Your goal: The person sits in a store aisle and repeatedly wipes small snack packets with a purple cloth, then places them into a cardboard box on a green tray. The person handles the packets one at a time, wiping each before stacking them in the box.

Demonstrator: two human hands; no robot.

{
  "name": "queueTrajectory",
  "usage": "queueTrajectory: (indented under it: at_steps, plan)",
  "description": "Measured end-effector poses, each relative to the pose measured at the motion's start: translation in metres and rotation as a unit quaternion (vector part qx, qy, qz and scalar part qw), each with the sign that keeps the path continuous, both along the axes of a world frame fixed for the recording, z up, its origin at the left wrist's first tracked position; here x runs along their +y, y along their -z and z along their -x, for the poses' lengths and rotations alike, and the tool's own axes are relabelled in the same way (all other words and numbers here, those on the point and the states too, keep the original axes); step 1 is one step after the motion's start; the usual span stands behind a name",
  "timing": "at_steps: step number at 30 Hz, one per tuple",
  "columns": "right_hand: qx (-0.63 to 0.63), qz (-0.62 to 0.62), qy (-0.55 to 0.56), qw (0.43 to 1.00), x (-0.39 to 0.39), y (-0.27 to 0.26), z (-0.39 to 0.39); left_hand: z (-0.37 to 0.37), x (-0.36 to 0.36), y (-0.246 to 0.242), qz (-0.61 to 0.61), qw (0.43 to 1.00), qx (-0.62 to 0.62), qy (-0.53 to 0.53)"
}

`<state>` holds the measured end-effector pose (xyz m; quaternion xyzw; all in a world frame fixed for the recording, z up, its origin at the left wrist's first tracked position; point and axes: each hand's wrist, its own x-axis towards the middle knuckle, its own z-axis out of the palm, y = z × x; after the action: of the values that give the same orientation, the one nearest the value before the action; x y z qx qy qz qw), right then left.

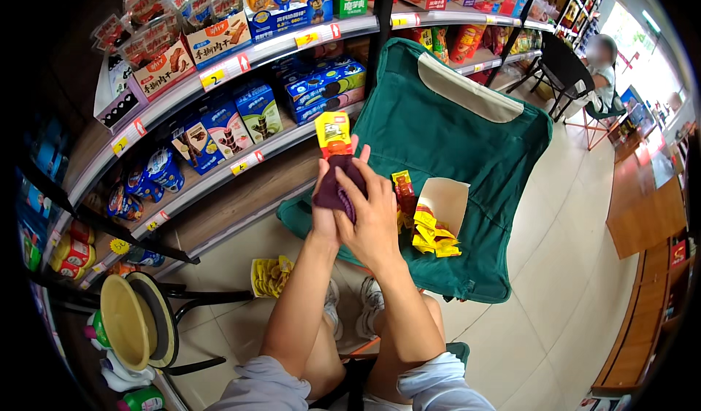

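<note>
My left hand (pixel 326 226) lies palm up, holding a small yellow-and-red snack packet (pixel 333 130) whose top end sticks out past the fingers. My right hand (pixel 373 214) presses a dark purple cloth (pixel 327 191) with a ribbed edge onto the packet's lower part, which is hidden. Beyond both hands stands a green fabric folding chair (pixel 449 121). On its seat is an open cardboard box (pixel 450 195) with several yellow packets (pixel 435 233) spilling from its near end. A red-and-yellow packet (pixel 403 189) lies left of the box, close to my right hand.
Store shelves (pixel 285 36) with boxed snacks curve along the left. A box of yellow packets (pixel 268 277) sits low beside my left forearm. At lower left are a beige basin (pixel 123 320) and a black-legged stool (pixel 202 301). A person (pixel 602 77) sits at far right, beyond a wooden counter (pixel 646 208).
</note>
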<state>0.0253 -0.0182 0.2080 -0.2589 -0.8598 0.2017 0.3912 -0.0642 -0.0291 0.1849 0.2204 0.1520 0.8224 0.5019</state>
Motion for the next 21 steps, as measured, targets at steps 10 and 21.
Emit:
queueTrajectory:
  at_steps: [10,21]
  plan:
    - [0.119,0.001,0.067,0.991,0.035,-0.010,-0.036,-0.032,-0.001,0.007,0.082,0.970,0.226,0.036]
    - [0.205,0.097,0.096,0.969,0.032,-0.006,-0.031,-0.034,0.001,-0.005,0.067,0.984,0.163,0.021]
